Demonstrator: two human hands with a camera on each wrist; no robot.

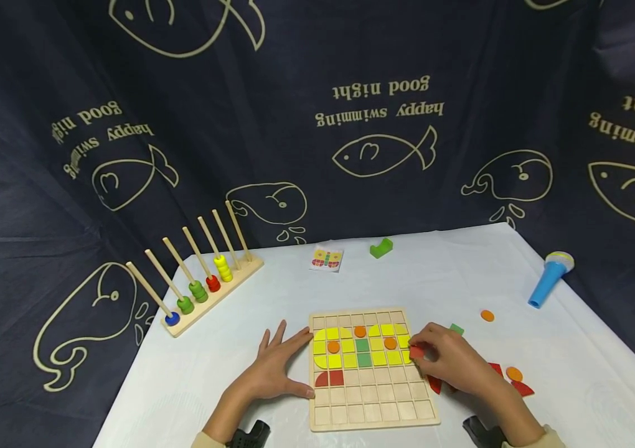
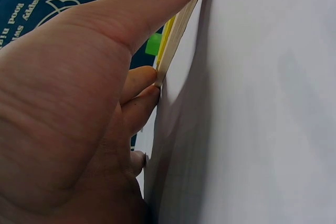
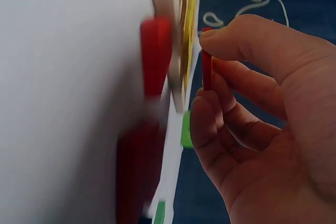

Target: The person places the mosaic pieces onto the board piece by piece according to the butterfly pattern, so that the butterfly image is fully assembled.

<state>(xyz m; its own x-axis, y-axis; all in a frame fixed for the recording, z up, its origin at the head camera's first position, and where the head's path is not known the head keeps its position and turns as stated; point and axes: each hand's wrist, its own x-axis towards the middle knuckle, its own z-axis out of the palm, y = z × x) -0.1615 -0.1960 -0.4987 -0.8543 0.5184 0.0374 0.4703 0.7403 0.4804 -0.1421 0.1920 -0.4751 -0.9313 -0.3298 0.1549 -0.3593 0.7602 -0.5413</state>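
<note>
A wooden grid board (image 1: 372,412) lies on the white table, with yellow, green and orange pieces making a pattern in its upper rows. Two red pieces (image 1: 337,378) sit at the left of a lower row. My left hand (image 1: 272,370) rests at the board's left side, thumb and forefinger extended and touching its edge. Between thumb and fingertips, my right hand (image 1: 454,361) pinches a flat red piece (image 3: 207,69) just over the board's right edge. In the right wrist view this piece stands on edge, clear of the board. Several loose red pieces (image 1: 522,388) lie near that hand, some partly hidden under it.
A bead-peg abacus (image 1: 211,302) stands at the back left. At the back are a pattern card (image 1: 326,259) and a green curved block (image 1: 381,248). Loose orange discs (image 1: 487,316) and a blue toy microphone (image 1: 546,283) lie to the right. A dark printed curtain hangs behind.
</note>
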